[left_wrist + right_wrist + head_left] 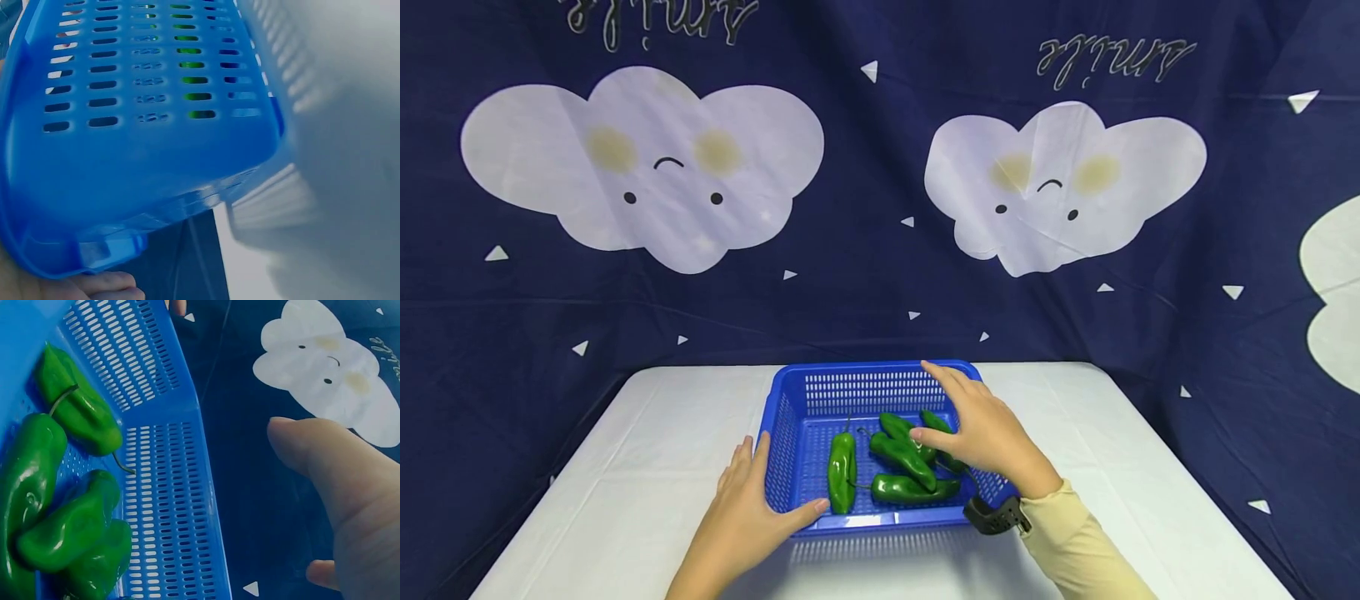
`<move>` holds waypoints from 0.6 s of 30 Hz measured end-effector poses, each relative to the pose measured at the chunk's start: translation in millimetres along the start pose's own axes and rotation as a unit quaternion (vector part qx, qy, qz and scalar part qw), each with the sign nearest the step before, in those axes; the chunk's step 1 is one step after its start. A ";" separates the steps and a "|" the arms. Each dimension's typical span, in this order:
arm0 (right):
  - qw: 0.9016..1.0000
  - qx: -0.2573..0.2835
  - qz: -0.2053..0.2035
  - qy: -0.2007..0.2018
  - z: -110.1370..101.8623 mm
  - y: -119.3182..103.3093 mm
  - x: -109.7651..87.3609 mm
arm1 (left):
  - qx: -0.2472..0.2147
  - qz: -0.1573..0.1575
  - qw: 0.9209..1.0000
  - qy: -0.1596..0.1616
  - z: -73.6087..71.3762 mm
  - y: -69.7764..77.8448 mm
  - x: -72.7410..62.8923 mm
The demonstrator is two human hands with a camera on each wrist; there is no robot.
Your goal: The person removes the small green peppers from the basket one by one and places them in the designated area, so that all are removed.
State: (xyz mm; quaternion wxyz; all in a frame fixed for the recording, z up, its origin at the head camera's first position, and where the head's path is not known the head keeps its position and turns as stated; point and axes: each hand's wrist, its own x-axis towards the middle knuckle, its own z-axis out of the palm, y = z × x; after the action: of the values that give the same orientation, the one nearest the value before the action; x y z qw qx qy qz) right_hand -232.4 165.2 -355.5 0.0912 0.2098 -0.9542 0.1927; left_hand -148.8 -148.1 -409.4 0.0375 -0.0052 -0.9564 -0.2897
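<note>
Left hand [747, 508] spread against blue basket [820, 392] corner; right hand [981, 433] spread over green peppers [901, 458]; a careless nudge w/ either could slide basket across worktop [625, 467]

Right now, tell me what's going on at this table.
A person is working at a blue basket of green peppers on a white table. The left hand rests against the basket's near left corner, thumb on the front rim, fingers flat along the side wall. The right hand is spread over the basket's right side, above the peppers; whether it touches any cannot be told. Several peppers lie loose on the basket floor, one apart on the left, the rest bunched together.
</note>
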 end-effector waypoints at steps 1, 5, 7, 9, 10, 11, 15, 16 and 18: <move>1.000 0.003 -0.002 -0.009 0.1 0.5 1.1 | -0.005 -0.001 1.000 0.001 0.8 -0.7 -0.2; 0.998 0.037 -0.015 -0.049 1.5 2.4 8.0 | -0.022 -0.006 1.000 0.006 3.7 -2.8 -0.4; 0.996 0.054 -0.024 -0.071 3.3 3.6 12.2 | -0.029 -0.010 1.000 0.005 4.9 -3.4 -0.6; 0.993 0.063 -0.038 -0.092 5.8 4.6 16.9 | -0.034 -0.014 0.999 0.003 6.0 -3.9 -0.7; 0.992 0.064 -0.043 -0.102 7.0 4.9 19.0 | -0.036 -0.016 0.999 0.003 6.3 -4.0 -0.8; 0.990 0.062 -0.049 -0.113 8.3 5.2 21.4 | -0.038 -0.018 0.999 0.002 6.7 -4.1 -0.7; 0.984 0.055 -0.069 -0.157 13.2 4.9 31.1 | -0.044 -0.024 0.999 -0.002 7.7 -4.2 -0.7; 0.981 0.055 -0.074 -0.169 14.4 4.9 33.5 | -0.046 -0.025 0.999 -0.003 7.8 -4.3 -0.7; 0.976 0.056 -0.087 -0.190 17.3 5.0 38.4 | -0.049 -0.027 0.998 -0.004 8.0 -4.6 -0.7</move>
State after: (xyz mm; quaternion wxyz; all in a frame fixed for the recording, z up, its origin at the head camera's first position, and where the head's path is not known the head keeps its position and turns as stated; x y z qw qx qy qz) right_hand -270.5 148.4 -363.1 -0.0872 0.3298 -0.9199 0.1933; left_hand -148.8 -147.4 -418.7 0.0250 0.0179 -0.9410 -0.3369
